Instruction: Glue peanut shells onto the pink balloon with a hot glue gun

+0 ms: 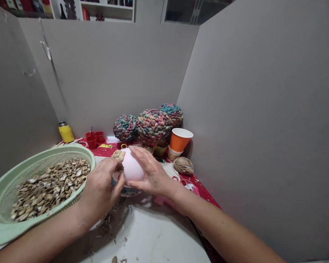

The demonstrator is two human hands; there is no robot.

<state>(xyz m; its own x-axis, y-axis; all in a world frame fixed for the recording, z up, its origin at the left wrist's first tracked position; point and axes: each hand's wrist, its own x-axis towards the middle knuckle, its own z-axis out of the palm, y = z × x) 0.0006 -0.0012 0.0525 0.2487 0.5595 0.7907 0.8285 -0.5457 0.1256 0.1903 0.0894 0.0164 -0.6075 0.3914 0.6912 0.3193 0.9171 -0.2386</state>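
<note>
Straight to the head camera, and both hands are at the centre, working close around a smooth, pale pink ball [133, 168]. The right hand [151, 172] has a firm hold, fingers spread over the top and thumb along the lower side, gripping the ball from its right. Across on the left, the left hand [105, 177] has thumb and fingers drawn together right by the ball; whether anything sits between those fingertips, I cannot tell. A clump of tan, shell-like pieces [118, 155] shows at the ball's upper left, just above the left hand.

The ball sits over a bowl [131, 192], mostly hidden by the hands, on the white tabletop [156, 233]. Near the left forearm stands a big green colander [92, 155], loaded with brownish shells [55, 186]. Beyond the hands, three multicoloured, knobbly balls [153, 126] cluster by the back wall, and to their right an orange cup [177, 141] sits on a patterned paper cup [172, 155], with a twine coil [183, 166] just beside. Far left, there's a yellow bottle [66, 133], then small red cups [91, 142].
</note>
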